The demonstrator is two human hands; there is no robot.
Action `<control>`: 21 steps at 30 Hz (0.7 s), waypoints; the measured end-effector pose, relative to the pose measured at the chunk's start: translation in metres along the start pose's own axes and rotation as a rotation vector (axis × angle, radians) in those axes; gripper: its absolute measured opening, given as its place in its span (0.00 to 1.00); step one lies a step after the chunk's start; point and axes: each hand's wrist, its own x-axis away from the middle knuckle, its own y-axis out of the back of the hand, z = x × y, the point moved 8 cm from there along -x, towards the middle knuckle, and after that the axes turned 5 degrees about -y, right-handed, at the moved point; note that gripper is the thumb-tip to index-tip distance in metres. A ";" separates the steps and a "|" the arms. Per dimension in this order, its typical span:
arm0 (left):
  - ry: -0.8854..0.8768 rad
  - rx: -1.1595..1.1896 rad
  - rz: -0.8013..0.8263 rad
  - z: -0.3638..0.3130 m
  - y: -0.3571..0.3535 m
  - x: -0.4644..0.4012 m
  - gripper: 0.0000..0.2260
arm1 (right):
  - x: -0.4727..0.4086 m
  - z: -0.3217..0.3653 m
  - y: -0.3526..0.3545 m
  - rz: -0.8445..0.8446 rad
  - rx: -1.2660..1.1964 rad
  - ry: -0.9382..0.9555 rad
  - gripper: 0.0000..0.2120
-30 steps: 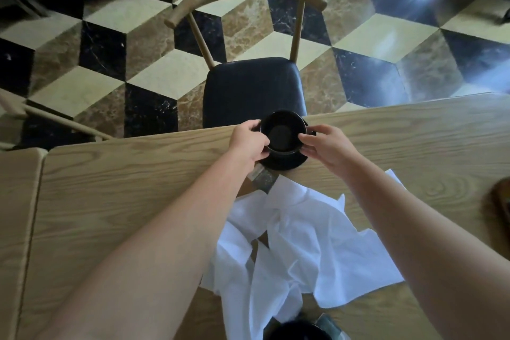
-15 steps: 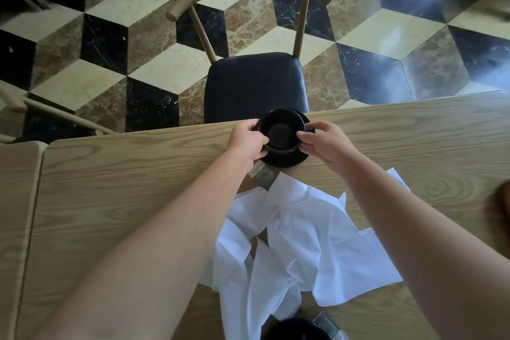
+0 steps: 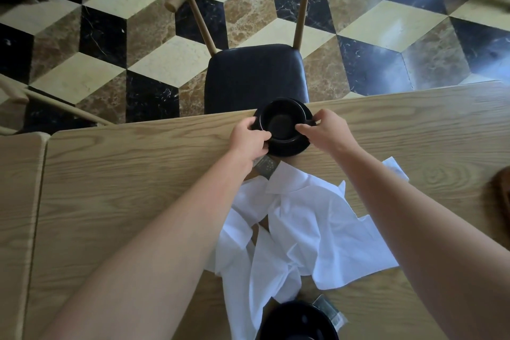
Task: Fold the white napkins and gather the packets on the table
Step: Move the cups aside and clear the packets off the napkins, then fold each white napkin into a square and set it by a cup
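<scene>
The left hand (image 3: 249, 137) curls its fingers around the near-left rim of a glossy black cup (image 3: 283, 120), the thumb lying over the lip. The right hand (image 3: 321, 130) pinches the cup's right side with thumb and forefinger, apparently at a small handle, though the dark glaze hides its outline. The round cup sits in a matching black saucer (image 3: 287, 149), which lies at the far edge of a pale wooden table (image 3: 124, 174) with bold, wavy grain.

Just behind the left wrist a small grey-green packet (image 3: 266, 167) with fine print lies flat, its corner tucked under the white napkins (image 3: 303, 229). These thin, matte sheets lie crumpled and overlapping in the middle of the table, between the two forearms. At the near edge a second foil-like packet (image 3: 329, 312) lies beside another rounded black dish (image 3: 298, 321), partly cropped.

Beyond the table stands a chair (image 3: 255, 74) with a dark padded seat and a curved wooden back, on a polished marble floor (image 3: 165, 63) of cream, brown and black diamonds.
</scene>
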 end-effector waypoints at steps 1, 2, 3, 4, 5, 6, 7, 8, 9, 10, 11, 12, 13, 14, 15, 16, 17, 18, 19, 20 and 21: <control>-0.004 -0.013 -0.019 0.005 0.003 0.004 0.20 | 0.003 -0.001 0.001 -0.022 0.016 0.011 0.22; -0.011 -0.031 -0.048 0.009 0.006 0.010 0.20 | 0.008 -0.003 0.002 -0.037 0.014 0.016 0.25; -0.028 -0.065 -0.084 0.014 0.009 0.017 0.18 | 0.014 -0.005 0.004 -0.050 -0.001 0.015 0.28; -0.054 -0.119 -0.115 0.018 0.012 0.025 0.17 | 0.021 -0.008 0.008 -0.067 -0.016 0.014 0.29; -0.078 -0.177 -0.126 0.023 0.012 0.035 0.14 | 0.031 -0.012 0.012 -0.087 -0.032 0.017 0.29; -0.083 -0.206 -0.116 0.030 0.010 0.045 0.09 | 0.041 -0.018 0.017 -0.108 -0.055 0.015 0.26; -0.053 -0.183 -0.093 0.042 0.005 0.057 0.05 | 0.052 -0.027 0.021 -0.123 -0.098 -0.001 0.22; 0.017 -0.109 -0.062 0.057 -0.003 0.069 0.02 | 0.065 -0.040 0.023 -0.124 -0.178 -0.038 0.18; 0.126 0.005 -0.025 0.073 -0.015 0.081 0.02 | 0.079 -0.054 0.023 -0.106 -0.298 -0.093 0.15; 0.254 0.135 0.017 0.086 -0.028 0.094 0.04 | 0.094 -0.070 0.018 -0.063 -0.443 -0.166 0.12; 0.373 0.241 0.058 0.097 -0.042 0.106 0.07 | 0.109 -0.086 0.009 -0.006 -0.585 -0.249 0.10; 0.466 0.305 0.099 0.104 -0.056 0.116 0.10 | 0.126 -0.100 0.000 0.048 -0.703 -0.330 0.09; 0.530 0.322 0.136 0.109 -0.067 0.122 0.13 | 0.142 -0.112 -0.008 0.088 -0.780 -0.397 0.10; 0.571 0.308 0.163 0.111 -0.076 0.125 0.16 | 0.155 -0.124 -0.015 0.119 -0.819 -0.446 0.10; 0.592 0.277 0.170 0.112 -0.080 0.125 0.17 | 0.165 -0.133 -0.021 0.146 -0.836 -0.483 0.11; 0.597 0.256 0.165 0.111 -0.084 0.123 0.17 | 0.171 -0.141 -0.027 0.173 -0.849 -0.515 0.13; 0.593 0.254 0.151 0.108 -0.087 0.120 0.16 | 0.176 -0.147 -0.032 0.200 -0.874 -0.550 0.14; 0.586 0.273 0.125 0.104 -0.089 0.116 0.14 | 0.179 -0.151 -0.037 0.231 -0.913 -0.586 0.16; 0.569 0.290 0.094 0.099 -0.090 0.113 0.12 | 0.181 -0.153 -0.042 0.259 -0.964 -0.622 0.19; 0.546 0.300 0.070 0.093 -0.090 0.111 0.11 | 0.183 -0.154 -0.044 0.282 -1.026 -0.659 0.21; 0.521 0.305 0.065 0.088 -0.089 0.109 0.10 | 0.183 -0.153 -0.047 0.299 -1.103 -0.696 0.24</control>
